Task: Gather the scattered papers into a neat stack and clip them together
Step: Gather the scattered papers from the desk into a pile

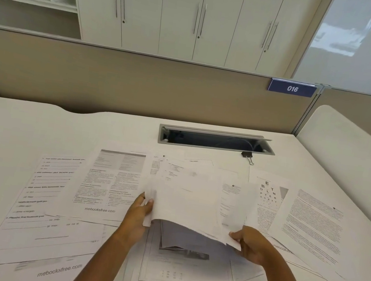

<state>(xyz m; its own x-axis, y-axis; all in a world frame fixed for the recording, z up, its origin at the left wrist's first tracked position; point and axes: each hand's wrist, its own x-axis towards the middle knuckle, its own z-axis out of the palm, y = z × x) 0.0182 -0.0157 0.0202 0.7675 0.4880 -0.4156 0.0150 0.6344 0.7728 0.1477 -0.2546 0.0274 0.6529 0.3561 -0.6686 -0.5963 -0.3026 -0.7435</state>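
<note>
Papers gathered into a loose bundle (191, 198), lifted off the white desk (38, 129) between two hands.

Left hand (139, 215) pinches the bundle's left edge with thumb on top, and right hand (252, 245) clamps its near right corner; the sheets are uneven and fan out at the far end. More printed sheets (57, 196) lie scattered flat on the desk to the left, right and beneath the bundle. A black binder clip (247, 155) sits on the desk far right of the bundle, just beside the near edge of the open cable slot (215, 141).
</note>
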